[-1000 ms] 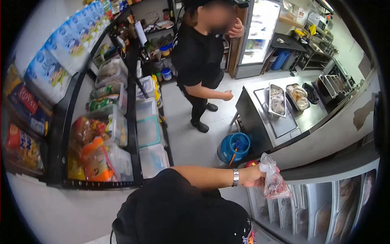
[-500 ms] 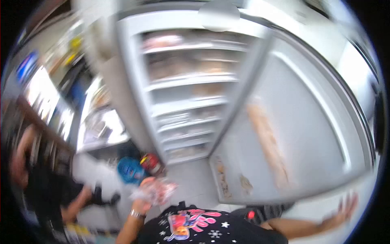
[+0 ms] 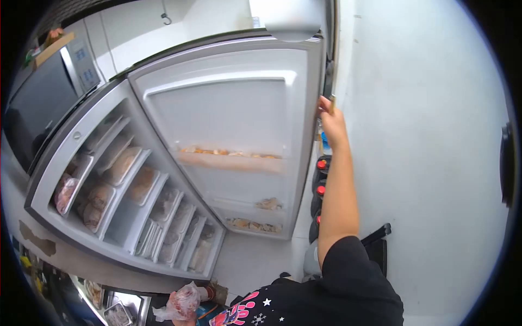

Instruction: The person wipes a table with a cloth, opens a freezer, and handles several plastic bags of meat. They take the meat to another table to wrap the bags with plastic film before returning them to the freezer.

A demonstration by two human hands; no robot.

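My right hand (image 3: 331,117) is at the outer edge of the open freezer door (image 3: 234,114), fingers curled round the edge. The arm is stretched out to the front right. At the bottom of the view my left hand (image 3: 185,323) holds a clear plastic bag of raw pink meat (image 3: 184,301). The bag covers most of that hand. Inside the upright freezer (image 3: 126,220), to the left of the door, shelves carry bagged and packed food. A bag of meat (image 3: 66,190) lies on an upper shelf.
Bottles with red caps (image 3: 321,190) stand in a row behind the door, by the pale wall (image 3: 424,163). A microwave-like appliance (image 3: 43,108) is at the upper left. Metal trays (image 3: 118,314) sit on a counter at the lower left. Tiled floor (image 3: 253,255) lies below the door.
My view has turned right, toward the door. My right hand was spread apart from the door and now grips its edge. My left hand still holds the bag of meat, lower in view.
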